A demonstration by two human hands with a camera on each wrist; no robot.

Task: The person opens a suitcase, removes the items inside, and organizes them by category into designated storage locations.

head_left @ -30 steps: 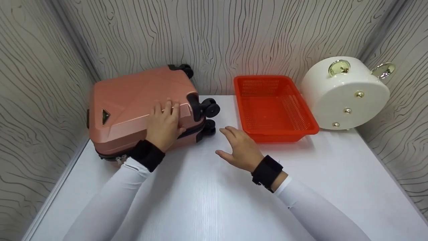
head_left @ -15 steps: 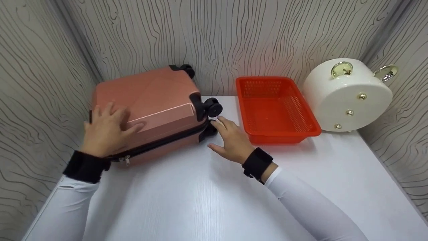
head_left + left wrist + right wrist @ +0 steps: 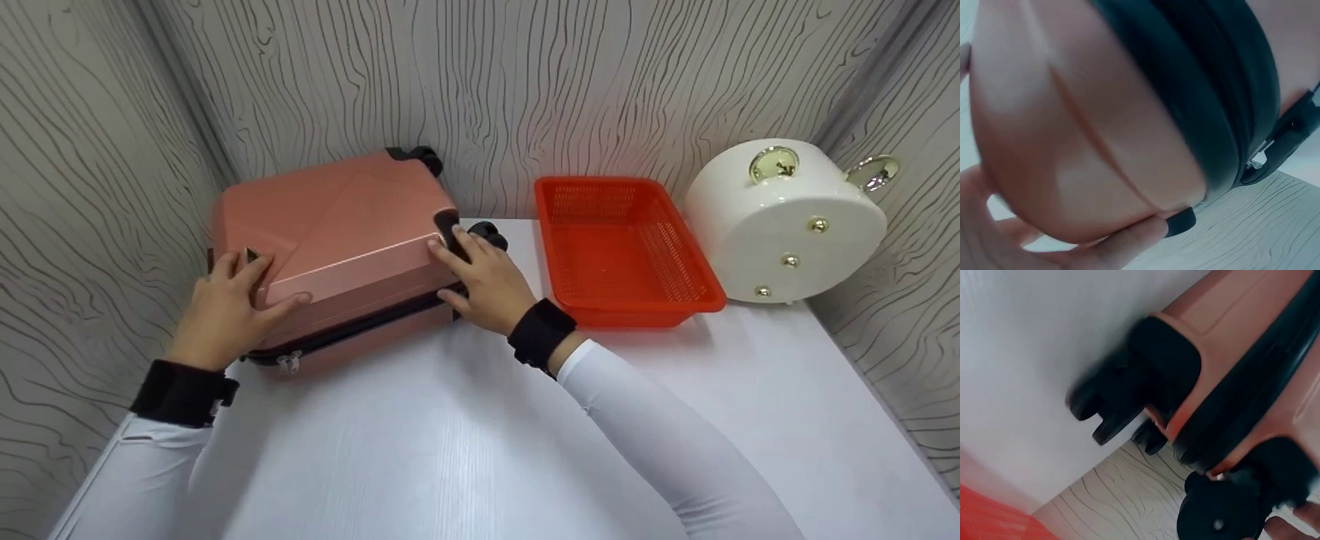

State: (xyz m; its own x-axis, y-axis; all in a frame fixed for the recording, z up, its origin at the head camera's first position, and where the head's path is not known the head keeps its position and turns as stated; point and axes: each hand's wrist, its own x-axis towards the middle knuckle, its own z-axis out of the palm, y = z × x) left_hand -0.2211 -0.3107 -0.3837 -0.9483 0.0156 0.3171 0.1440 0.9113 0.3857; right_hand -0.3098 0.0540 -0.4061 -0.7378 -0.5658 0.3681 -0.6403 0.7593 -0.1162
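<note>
Fingers spread, the left hand [image 3: 221,315] and right hand [image 3: 491,289] grip opposite near corners of the pink suitcase [image 3: 352,217], left of the red basket [image 3: 630,316]. The right has moved onto its corner from beside it.

White tabletop [image 3: 420,465]: faint fine grain, bright sheen down the near middle. Back wall [image 3: 480,90] along rear edge: pale panel, dark wavy wood-grain lines. Left wall [image 3: 67,225] and right wall [image 3: 922,270]: same pattern, beyond side edges. Grey corner strips [image 3: 180,86] rise at both rear corners. Light soft; faint reddish cast, back wall.
</note>
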